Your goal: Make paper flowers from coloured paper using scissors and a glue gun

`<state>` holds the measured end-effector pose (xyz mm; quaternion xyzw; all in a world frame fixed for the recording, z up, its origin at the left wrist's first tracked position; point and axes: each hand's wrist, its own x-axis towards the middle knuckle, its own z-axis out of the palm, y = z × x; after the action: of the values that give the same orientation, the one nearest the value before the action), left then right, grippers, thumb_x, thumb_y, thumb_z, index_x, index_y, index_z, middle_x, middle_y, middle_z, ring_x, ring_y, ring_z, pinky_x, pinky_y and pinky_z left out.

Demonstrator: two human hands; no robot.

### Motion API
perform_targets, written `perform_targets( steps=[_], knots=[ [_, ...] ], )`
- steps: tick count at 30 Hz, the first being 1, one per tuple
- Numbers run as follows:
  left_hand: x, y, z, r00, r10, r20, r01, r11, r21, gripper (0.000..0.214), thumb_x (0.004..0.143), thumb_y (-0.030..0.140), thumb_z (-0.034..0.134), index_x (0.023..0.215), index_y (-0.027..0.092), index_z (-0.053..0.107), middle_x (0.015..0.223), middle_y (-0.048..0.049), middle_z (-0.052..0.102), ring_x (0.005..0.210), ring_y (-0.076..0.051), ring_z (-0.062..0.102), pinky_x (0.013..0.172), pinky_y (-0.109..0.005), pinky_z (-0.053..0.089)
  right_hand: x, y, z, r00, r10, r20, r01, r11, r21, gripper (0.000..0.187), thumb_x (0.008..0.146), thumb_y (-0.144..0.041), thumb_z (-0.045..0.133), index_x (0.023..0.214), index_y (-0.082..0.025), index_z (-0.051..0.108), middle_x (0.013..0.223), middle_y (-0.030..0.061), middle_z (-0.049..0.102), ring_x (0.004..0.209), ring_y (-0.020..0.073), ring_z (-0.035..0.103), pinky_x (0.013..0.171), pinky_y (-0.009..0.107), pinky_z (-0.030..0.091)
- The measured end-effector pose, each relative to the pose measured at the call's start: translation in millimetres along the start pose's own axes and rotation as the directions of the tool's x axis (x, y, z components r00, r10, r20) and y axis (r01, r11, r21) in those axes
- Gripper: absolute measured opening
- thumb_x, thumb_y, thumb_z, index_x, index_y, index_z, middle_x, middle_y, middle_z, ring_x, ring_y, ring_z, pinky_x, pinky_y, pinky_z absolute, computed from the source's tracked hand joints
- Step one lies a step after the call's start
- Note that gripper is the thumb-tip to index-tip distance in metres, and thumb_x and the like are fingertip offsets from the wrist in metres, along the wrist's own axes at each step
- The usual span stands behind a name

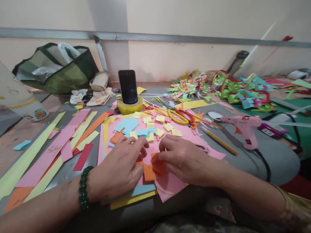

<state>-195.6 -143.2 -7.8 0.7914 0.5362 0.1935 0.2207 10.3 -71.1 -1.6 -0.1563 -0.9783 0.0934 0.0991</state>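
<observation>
"What is being handled, and where?"

"Orange paper (149, 173) is being handled low over the pink sheet (191, 137), between the two hands. A piece is being pinched between the thumb and fingers of the right hand (179, 158). The paper is apparently being touched by the left hand (123, 161) near its thumb; whether it is being gripped there cannot be told, as its underside is being hidden."

"How is this being done well?"

"By judgement, it is being done best when one part is being steadied flat from the left while the other is being guided lightly by the fingertips, so that edges are being lined up and nothing is being creased. The loose yellow squares (160, 119) just beyond are best being left undisturbed by the knuckles."

"And the containers?"

"Clear plastic (47, 70) is being held in the green bag (81, 76), at the back left. The inside of the cup (20, 94) is being kept from view. In the yellow tape roll (132, 108), a phone (128, 86) is being propped upright."
</observation>
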Motion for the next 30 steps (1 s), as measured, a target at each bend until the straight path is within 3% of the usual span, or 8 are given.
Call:
perform_targets(
  steps=[2,5,8,16,20,25,27,30],
  knots=[
    [3,-8,-0.5,0.995,-0.065,-0.074,0.05,0.981,-0.188,0.035,0.073,0.01,0.038,0.105,0.022,0.045,0.097,-0.0037,0.06,0.093,-0.023,0.052,0.085,-0.042,0.042,-4,2,-5,0.995,0.087,-0.038,-0.084,0.993,0.084,0.018,0.083,-0.01,0.049,0.095,-0.016,0.06,0.094,0.0081,0.057,0.086,0.0187,0.05,0.074,0.032,0.042],
    [9,-21,-1.3,0.961,-0.221,-0.168,0.121,0.877,-0.465,0.027,0.076,0.012,0.037,0.099,0.024,0.045,0.092,-0.0016,0.058,0.089,-0.019,0.055,0.072,-0.033,0.05,-9,3,-6,0.978,0.208,-0.017,-0.202,0.963,0.179,0.02,0.084,-0.015,0.051,0.104,-0.018,0.055,0.1,0.0062,0.06,0.09,0.0183,0.054,0.078,0.032,0.044],
    [13,-31,0.3,0.944,-0.29,-0.158,0.159,0.817,-0.554,0.026,0.074,0.011,0.038,0.095,0.024,0.047,0.085,0.0,0.058,0.082,-0.018,0.057,0.067,-0.029,0.051,-10,3,0,0.966,0.258,0.034,-0.26,0.948,0.182,0.027,0.079,-0.013,0.056,0.105,-0.019,0.056,0.098,0.0036,0.062,0.086,0.017,0.057,0.074,0.029,0.044],
    [14,-32,5.8,0.95,-0.272,-0.154,0.171,0.865,-0.471,0.029,0.075,0.008,0.037,0.097,0.023,0.048,0.085,0.0005,0.059,0.08,-0.017,0.06,0.073,-0.033,0.051,-6,3,5,0.97,0.243,0.03,-0.244,0.952,0.187,0.031,0.074,-0.014,0.061,0.105,-0.02,0.059,0.094,0.0009,0.065,0.085,0.0157,0.058,0.073,0.026,0.043],
    [13,-27,5.0,0.962,-0.206,-0.178,0.116,0.902,-0.416,0.028,0.072,0.006,0.038,0.092,0.021,0.052,0.085,-0.0002,0.059,0.081,-0.016,0.058,0.073,-0.031,0.048,-6,0,5,0.969,0.248,-0.009,-0.241,0.949,0.203,0.024,0.076,-0.016,0.061,0.099,-0.02,0.061,0.086,-0.0009,0.066,0.077,0.0136,0.058,0.067,0.024,0.041],
    [7,-17,4.8,0.977,-0.016,-0.212,0.0,0.997,-0.079,0.026,0.073,0.008,0.041,0.081,0.02,0.063,0.086,-0.001,0.064,0.085,-0.019,0.055,0.08,-0.038,0.037,-10,-15,7,0.983,0.178,0.041,-0.183,0.954,0.236,0.013,0.081,-0.015,0.058,0.092,-0.02,0.064,0.08,-0.0001,0.065,0.072,0.0119,0.057,0.063,0.023,0.038],
    [6,-14,5.2,0.986,0.054,-0.16,-0.05,0.998,0.026,0.026,0.075,0.008,0.042,0.077,0.021,0.064,0.086,-0.0003,0.065,0.085,-0.019,0.054,0.081,-0.04,0.033,-14,-22,9,0.988,0.142,0.066,-0.154,0.956,0.251,0.013,0.084,-0.018,0.057,0.093,-0.021,0.065,0.078,0.0005,0.064,0.071,0.012,0.056,0.062,0.023,0.038],
    [5,-9,5.7,0.99,0.142,-0.023,-0.136,0.977,0.162,0.022,0.074,0.008,0.043,0.069,0.02,0.06,0.083,0.0006,0.064,0.084,-0.018,0.053,0.08,-0.039,0.031,-22,-27,9,0.99,0.139,0.012,-0.138,0.963,0.232,0.015,0.086,-0.019,0.055,0.097,-0.021,0.064,0.073,-0.0004,0.062,0.067,0.0116,0.055,0.059,0.023,0.036]
  ],
)
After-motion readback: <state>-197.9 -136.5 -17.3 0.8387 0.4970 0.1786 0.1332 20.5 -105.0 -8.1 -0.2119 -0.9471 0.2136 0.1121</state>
